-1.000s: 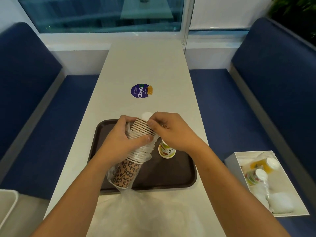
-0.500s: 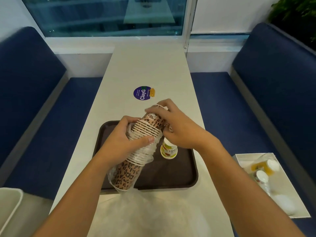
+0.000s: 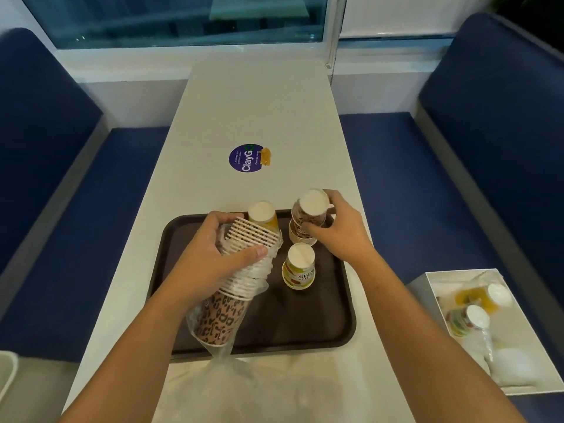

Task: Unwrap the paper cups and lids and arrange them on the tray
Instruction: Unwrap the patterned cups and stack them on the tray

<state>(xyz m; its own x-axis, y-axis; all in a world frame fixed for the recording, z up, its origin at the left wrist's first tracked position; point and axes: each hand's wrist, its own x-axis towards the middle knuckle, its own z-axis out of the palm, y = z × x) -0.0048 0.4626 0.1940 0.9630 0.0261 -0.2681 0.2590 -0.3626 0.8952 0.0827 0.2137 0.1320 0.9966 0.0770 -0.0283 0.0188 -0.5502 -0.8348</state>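
My left hand (image 3: 213, 261) clamped round tilted cup stack (image 3: 247, 279), thumb across rims. Stack half inside clear wrap (image 3: 244, 389), leopard-print end low over near-left of tray (image 3: 305, 328). My right hand (image 3: 338, 233) grips leopard cup (image 3: 309, 213), base up, at tray's far right; whether it rests on tray, cannot tell. Hands apart. Yellow-green cup (image 3: 299, 268) inverted mid-tray. Orange cup (image 3: 263, 214) inverted at far edge, behind stack. Wrap trails onto near table (image 3: 259, 102). I see white box (image 3: 419, 288) on right seat.
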